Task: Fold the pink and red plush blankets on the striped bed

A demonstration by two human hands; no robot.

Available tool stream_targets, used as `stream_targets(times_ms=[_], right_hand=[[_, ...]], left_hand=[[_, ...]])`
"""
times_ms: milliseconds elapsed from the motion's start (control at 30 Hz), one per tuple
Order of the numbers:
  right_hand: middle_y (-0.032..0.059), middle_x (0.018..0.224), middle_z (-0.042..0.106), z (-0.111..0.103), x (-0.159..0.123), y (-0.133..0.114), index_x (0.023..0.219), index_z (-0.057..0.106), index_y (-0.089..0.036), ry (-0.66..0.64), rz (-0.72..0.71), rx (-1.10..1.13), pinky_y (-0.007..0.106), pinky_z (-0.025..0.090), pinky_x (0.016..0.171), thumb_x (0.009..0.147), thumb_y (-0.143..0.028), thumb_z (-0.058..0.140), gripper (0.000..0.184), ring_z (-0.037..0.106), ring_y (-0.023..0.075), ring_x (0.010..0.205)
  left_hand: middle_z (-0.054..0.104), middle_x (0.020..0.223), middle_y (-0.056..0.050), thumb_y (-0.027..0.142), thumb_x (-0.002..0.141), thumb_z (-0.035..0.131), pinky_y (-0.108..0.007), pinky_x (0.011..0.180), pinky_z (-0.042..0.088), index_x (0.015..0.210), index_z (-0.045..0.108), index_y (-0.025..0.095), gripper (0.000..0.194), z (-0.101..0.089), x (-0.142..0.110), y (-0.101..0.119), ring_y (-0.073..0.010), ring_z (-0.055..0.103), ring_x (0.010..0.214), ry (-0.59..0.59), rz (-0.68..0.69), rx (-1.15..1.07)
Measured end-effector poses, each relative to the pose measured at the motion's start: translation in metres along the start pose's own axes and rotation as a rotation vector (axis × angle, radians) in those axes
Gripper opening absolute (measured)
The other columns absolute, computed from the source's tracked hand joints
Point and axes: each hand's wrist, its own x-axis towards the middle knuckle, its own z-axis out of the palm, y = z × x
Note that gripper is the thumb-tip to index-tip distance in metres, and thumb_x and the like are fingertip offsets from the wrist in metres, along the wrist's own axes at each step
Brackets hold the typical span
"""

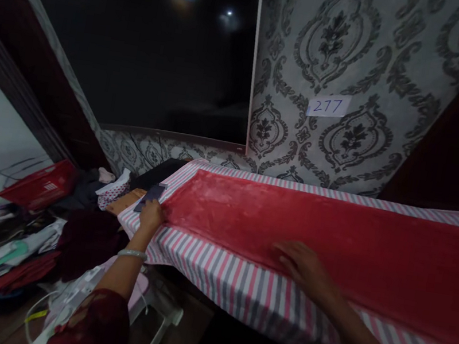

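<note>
A long red cloth [249, 210] lies spread over a pink, grey and white striped cloth [219, 260] on a raised surface. At its left end is my left hand [151, 215], with fingers curled beside the red cloth's edge and against a dark phone-like slab [151, 197]. Whatever those fingers grip is hidden. My right hand [300, 263] rests low over the near edge of the red cloth, fingers stretched out to the left and slightly blurred. Nothing is held in it.
Piled clothes [20, 255] and a red basket [42, 186] fill the left side. A white plastic stool [163, 318] stands beneath my left arm. Behind the striped cloth, a large dark screen [156, 56] and a paper marked 277 [329, 105] hang on the patterned wall.
</note>
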Motion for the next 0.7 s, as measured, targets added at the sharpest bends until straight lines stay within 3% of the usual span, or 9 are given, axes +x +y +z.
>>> stream_targets(times_ms=[67,133,200,267,367,467,600,700], right_hand=[[0.0098,0.116,0.071,-0.019,0.000,0.019,0.124,0.067,-0.025,0.039,0.075,-0.099,0.045,0.053,0.093,0.099,-0.035,0.038,0.040,0.065,0.0266,0.107],[0.0119,0.124,0.068,-0.032,0.000,0.035,0.131,0.063,-0.023,0.062,0.135,-0.213,0.049,0.050,0.098,0.099,-0.039,0.037,0.045,0.061,0.0294,0.116],[0.0132,0.138,0.059,-0.034,-0.002,0.046,0.139,0.056,-0.022,0.057,0.186,-0.320,0.053,0.045,0.103,0.098,-0.044,0.038,0.050,0.052,0.0325,0.129],[0.0113,0.148,0.050,-0.027,-0.007,0.052,0.143,0.052,-0.026,0.027,0.243,-0.405,0.056,0.042,0.105,0.096,-0.050,0.040,0.054,0.042,0.0345,0.137],[0.0073,0.153,0.044,-0.009,-0.020,0.056,0.144,0.051,-0.034,-0.050,0.297,-0.462,0.061,0.037,0.106,0.095,-0.055,0.040,0.054,0.037,0.0345,0.141],[0.0071,0.155,0.042,0.005,-0.032,0.061,0.146,0.048,-0.034,-0.081,0.296,-0.461,0.063,0.033,0.109,0.095,-0.057,0.040,0.057,0.036,0.0337,0.142],[0.0071,0.156,0.039,0.011,-0.040,0.068,0.148,0.046,-0.034,-0.060,0.272,-0.444,0.064,0.032,0.109,0.095,-0.059,0.039,0.058,0.034,0.0341,0.143],[0.0067,0.156,0.039,0.011,-0.041,0.071,0.148,0.046,-0.035,-0.053,0.265,-0.446,0.064,0.033,0.108,0.095,-0.060,0.038,0.059,0.035,0.0347,0.143]], left_hand=[[0.058,0.131,-0.025,0.030,0.092,0.047,-0.045,0.094,0.047,0.127,0.058,0.008,0.043,-0.005,-0.002,0.020,-0.0354,0.055,0.122,0.059,0.101,0.020],[0.050,0.145,-0.020,0.033,0.095,0.041,-0.047,0.105,0.040,0.137,0.052,0.014,0.047,-0.006,-0.002,0.044,-0.0329,0.043,0.136,0.091,0.285,0.042],[0.042,0.154,-0.016,0.037,0.097,0.038,-0.048,0.115,0.030,0.144,0.047,0.017,0.052,-0.001,0.001,0.066,-0.0301,0.032,0.145,0.076,0.471,0.071],[0.036,0.158,-0.013,0.040,0.098,0.036,-0.053,0.118,0.023,0.148,0.042,0.019,0.055,0.010,0.005,0.080,-0.0301,0.024,0.149,0.009,0.538,0.106],[0.031,0.161,-0.012,0.043,0.098,0.035,-0.059,0.117,0.022,0.152,0.036,0.021,0.058,0.029,0.010,0.081,-0.0323,0.021,0.150,-0.122,0.395,0.131],[0.026,0.162,-0.012,0.045,0.097,0.038,-0.060,0.116,0.022,0.154,0.031,0.021,0.062,0.038,0.012,0.074,-0.0327,0.019,0.150,-0.172,0.302,0.106],[0.047,0.150,-0.013,0.040,0.098,0.037,-0.052,0.111,0.031,0.138,0.054,0.022,0.047,0.028,0.020,0.071,-0.0304,0.039,0.140,-0.126,0.305,0.015],[0.060,0.133,-0.018,0.035,0.097,0.034,-0.045,0.103,0.039,0.120,0.065,0.016,0.043,0.020,0.042,0.075,-0.0297,0.052,0.127,-0.080,0.233,-0.013]])
